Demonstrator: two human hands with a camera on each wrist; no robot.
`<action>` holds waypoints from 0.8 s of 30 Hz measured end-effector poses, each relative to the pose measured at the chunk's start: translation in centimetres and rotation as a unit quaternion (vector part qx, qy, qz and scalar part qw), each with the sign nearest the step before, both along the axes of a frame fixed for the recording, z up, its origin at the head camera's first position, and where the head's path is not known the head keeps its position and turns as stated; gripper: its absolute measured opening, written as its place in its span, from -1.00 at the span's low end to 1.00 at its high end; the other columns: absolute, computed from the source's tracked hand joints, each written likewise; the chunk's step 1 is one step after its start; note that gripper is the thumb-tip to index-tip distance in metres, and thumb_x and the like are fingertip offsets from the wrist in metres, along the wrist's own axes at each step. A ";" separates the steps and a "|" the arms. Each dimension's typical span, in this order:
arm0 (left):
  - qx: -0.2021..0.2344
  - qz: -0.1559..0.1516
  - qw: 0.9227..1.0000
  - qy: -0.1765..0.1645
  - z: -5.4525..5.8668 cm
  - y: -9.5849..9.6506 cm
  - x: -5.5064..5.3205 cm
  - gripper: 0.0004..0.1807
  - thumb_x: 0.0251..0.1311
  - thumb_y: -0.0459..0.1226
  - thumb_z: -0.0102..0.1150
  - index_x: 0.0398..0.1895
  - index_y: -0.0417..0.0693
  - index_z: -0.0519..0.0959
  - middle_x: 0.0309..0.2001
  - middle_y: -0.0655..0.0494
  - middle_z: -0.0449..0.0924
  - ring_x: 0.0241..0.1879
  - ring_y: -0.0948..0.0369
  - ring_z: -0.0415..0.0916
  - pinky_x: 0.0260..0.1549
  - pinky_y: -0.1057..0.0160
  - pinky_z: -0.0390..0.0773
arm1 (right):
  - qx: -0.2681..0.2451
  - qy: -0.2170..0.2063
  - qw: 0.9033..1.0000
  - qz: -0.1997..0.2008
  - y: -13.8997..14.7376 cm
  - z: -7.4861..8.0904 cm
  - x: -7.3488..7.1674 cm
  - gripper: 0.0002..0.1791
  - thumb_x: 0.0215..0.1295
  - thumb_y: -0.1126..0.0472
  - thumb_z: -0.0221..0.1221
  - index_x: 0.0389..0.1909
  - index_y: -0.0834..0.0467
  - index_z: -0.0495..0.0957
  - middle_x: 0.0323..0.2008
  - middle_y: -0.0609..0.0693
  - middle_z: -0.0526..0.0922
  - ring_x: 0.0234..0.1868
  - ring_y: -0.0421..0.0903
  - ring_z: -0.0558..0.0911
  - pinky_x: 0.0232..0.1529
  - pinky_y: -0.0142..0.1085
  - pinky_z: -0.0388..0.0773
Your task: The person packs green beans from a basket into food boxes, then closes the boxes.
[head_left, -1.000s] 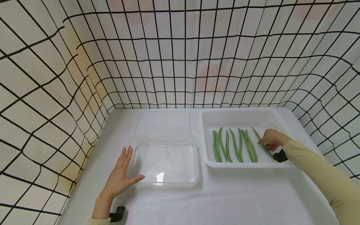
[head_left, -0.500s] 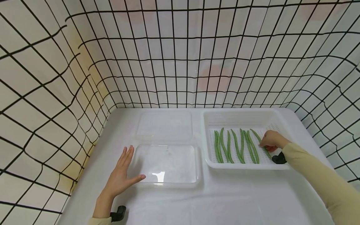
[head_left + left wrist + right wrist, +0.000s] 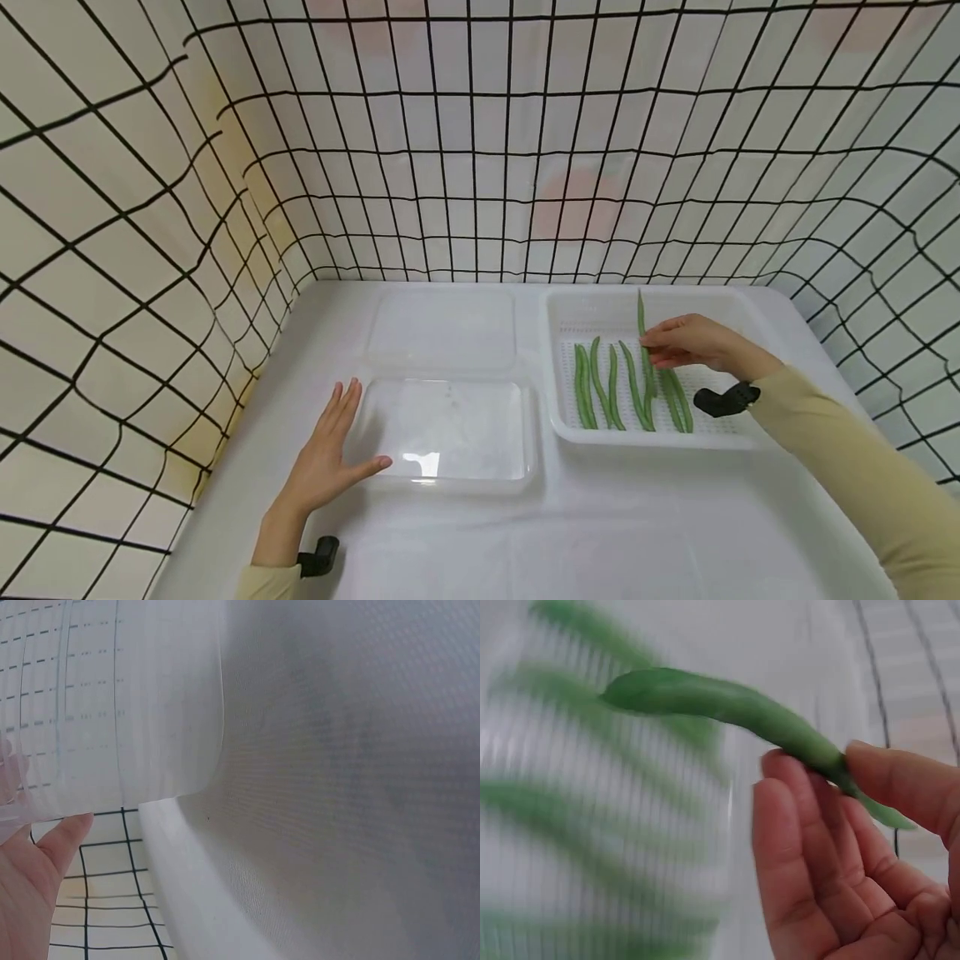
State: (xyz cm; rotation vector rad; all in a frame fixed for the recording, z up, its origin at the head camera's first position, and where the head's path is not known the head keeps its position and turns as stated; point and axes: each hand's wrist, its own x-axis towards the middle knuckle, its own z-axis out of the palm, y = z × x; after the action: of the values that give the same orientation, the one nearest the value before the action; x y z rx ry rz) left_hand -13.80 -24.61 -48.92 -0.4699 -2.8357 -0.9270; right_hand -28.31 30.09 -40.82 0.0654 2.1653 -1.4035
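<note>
A green bean (image 3: 720, 701) is pinched between the thumb and fingertips of my right hand (image 3: 697, 342), raised over the white perforated basket (image 3: 660, 440). In the right wrist view, one end of the bean points left and the other pokes out behind the thumb. Several more green beans (image 3: 583, 387) lie side by side on the basket's floor, blurred in the right wrist view. My left hand (image 3: 318, 462) is at the left side of a clear plastic container (image 3: 457, 433), fingers straight and thumb spread along its near left corner. No bean shows in this container.
Behind the container lies a flat, translucent rectangular panel (image 3: 442, 329) on the white-covered table (image 3: 600, 533). Black wire grid (image 3: 480, 179) rises at the back and both sides, with white cloth behind it.
My right hand has lifted the rightmost bean from the basket floor and carried it left over the other beans. My left hand stays at the container while the head view shifts slightly.
</note>
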 end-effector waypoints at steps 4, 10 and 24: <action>-0.001 -0.002 1.000 0.007 0.1 -0.3 -0.2 0.23 -0.11 0.17 0.38 0.53 0.15 -0.20 0.51 0.14 -0.25 0.46 0.08 -0.38 0.09 -0.38 0.12 | -0.081 -0.009 0.997 0.015 -5.9 0.4 0.2 -0.58 0.30 0.20 0.20 0.03 0.44 0.42 -0.33 0.08 0.64 -0.33 -0.10 0.66 -0.12 -0.17 0.57; 0.006 0.003 1.000 -0.008 0.0 -0.2 -0.3 0.24 -0.11 0.21 0.36 0.52 0.22 -0.23 0.51 0.18 -0.31 0.46 0.11 -0.39 0.10 -0.37 0.12 | -0.127 -0.023 0.990 0.065 -14.5 0.3 1.4 -0.58 0.32 0.23 0.17 0.05 0.45 0.43 -0.34 0.13 0.63 -0.35 -0.07 0.66 -0.14 -0.16 0.58; 0.005 0.001 1.000 0.001 -0.3 -0.3 -0.3 0.24 -0.11 0.20 0.36 0.53 0.17 -0.22 0.51 0.16 -0.28 0.46 0.11 -0.40 0.12 -0.37 0.08 | -0.147 -0.078 0.982 0.089 -28.7 -2.0 4.4 -0.73 0.25 0.33 0.22 -0.10 0.43 0.55 -0.42 0.16 0.67 -0.50 -0.11 0.67 -0.30 -0.26 0.62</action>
State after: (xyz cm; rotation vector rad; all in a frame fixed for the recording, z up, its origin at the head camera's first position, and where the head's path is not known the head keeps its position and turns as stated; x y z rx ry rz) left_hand -14.05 -24.89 -49.26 -0.4654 -2.8286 -0.9396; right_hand -23.93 1.38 -42.82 -0.1220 1.7724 -1.5417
